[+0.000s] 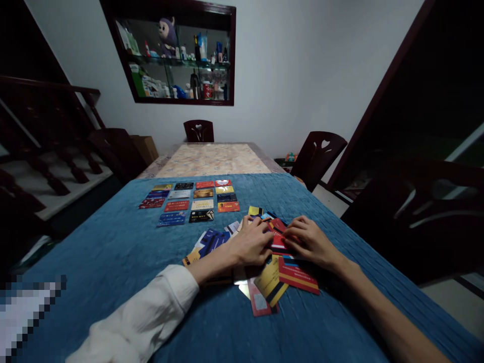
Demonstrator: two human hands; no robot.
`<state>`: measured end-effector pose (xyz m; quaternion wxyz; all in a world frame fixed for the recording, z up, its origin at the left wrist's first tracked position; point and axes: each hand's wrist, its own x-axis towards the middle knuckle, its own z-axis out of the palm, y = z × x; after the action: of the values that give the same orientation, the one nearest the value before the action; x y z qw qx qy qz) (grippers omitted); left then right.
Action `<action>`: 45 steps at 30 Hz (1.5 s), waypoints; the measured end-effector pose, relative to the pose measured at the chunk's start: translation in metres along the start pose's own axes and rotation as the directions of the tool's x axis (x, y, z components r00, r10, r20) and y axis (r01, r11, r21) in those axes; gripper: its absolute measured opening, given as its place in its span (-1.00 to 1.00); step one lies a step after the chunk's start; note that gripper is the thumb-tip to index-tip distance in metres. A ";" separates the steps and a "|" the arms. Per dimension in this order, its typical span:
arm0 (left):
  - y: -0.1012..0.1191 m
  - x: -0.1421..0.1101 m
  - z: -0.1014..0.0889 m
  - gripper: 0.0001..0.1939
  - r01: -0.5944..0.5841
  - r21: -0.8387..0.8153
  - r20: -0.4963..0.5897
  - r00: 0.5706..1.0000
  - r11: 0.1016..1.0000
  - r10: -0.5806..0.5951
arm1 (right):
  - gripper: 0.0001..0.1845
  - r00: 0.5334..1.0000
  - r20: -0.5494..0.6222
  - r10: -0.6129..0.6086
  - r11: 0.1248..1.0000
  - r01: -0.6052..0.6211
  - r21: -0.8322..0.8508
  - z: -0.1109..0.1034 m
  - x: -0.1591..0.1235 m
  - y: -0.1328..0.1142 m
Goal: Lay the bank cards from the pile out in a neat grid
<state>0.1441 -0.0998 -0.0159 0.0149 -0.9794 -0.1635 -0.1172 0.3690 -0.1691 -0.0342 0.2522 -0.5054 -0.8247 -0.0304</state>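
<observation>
On the blue cloth [113, 252], the left hand [252, 244] and right hand [313, 242] curl on a messy pile of cards [300, 276], though I cannot tell if they grip any, and a hard push could slide loose cards [269, 282] into the neat rows [176, 205].

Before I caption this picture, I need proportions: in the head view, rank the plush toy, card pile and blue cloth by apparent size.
Blue cloth, largest
Card pile, partly covered
Plush toy, smallest
</observation>
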 end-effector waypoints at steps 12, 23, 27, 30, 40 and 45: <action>0.004 0.000 -0.001 -0.77 -0.038 0.050 0.041 0.999 0.998 0.036 | -0.78 0.997 0.076 -0.005 1.000 0.004 0.009 -0.001 -0.002 -0.002; 0.000 0.004 -0.011 -0.80 -0.099 0.030 0.040 0.994 0.995 0.098 | -0.72 0.999 0.042 0.016 0.995 -0.020 0.102 -0.010 -0.002 -0.007; -0.006 0.004 -0.012 -0.77 -0.086 -0.026 -0.016 0.996 0.996 0.086 | -0.71 1.000 0.020 0.017 0.991 -0.019 0.129 -0.016 -0.002 -0.010; -0.013 0.006 -0.009 -0.72 -0.070 -0.055 -0.049 0.996 0.996 0.068 | -0.75 1.000 0.021 0.022 0.990 -0.025 0.139 -0.017 -0.002 -0.011; -0.024 0.008 -0.002 -0.77 -0.029 -0.163 -0.104 0.994 0.986 0.012 | -0.79 0.996 -0.060 0.064 0.993 -0.057 0.100 -0.004 -0.005 0.001; -0.026 0.007 0.003 -0.70 0.020 -0.233 -0.112 0.993 0.972 -0.047 | -0.79 0.992 -0.093 0.091 0.992 -0.083 0.090 -0.003 -0.006 0.000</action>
<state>0.1425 -0.0730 -0.0180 -0.0919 -0.9631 -0.1639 -0.1926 0.3718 -0.1746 -0.0342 0.3144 -0.5274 -0.7893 -0.0082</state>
